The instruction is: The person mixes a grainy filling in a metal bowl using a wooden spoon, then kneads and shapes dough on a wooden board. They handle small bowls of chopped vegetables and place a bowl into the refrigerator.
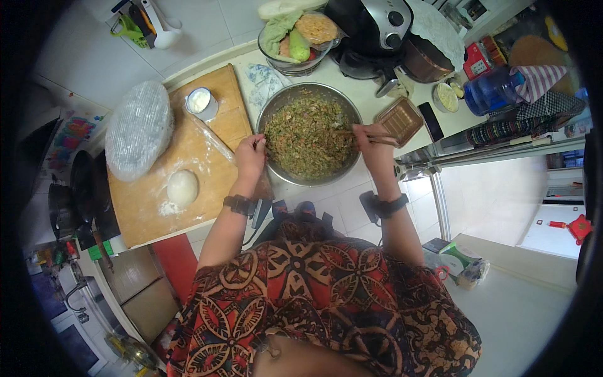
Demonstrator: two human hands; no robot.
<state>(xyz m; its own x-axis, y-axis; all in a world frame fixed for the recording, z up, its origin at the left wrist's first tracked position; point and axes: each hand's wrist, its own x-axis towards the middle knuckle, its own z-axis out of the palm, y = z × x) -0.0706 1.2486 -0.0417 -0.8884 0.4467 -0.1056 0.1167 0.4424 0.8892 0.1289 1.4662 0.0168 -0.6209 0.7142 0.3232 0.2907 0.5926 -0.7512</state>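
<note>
A large stainless-steel bowl (279,175) stands before me at the counter's edge, filled with a finely chopped green-and-brown mixture (306,136). My left hand (251,153) pinches the bowl's rim at its left side. In my right hand (374,143), at the bowl's right rim, is a pair of wooden chopsticks (384,139). Their front ends dip into the mixture, so the tips are hidden. Left of the bowl, a smooth ball of dough (183,187) rests on a floured wooden board (136,217). A floured rolling pin (212,140) lies across the board, partly hidden behind my left hand.
A cup of white powder (199,101) and a plastic-wrapped round thing (140,131) sit on the board. Behind the bowl are a glass bowl of vegetables (268,56) and a black air fryer (362,28). To the right lie a brown plastic tray (400,121) and a dark phone (430,121).
</note>
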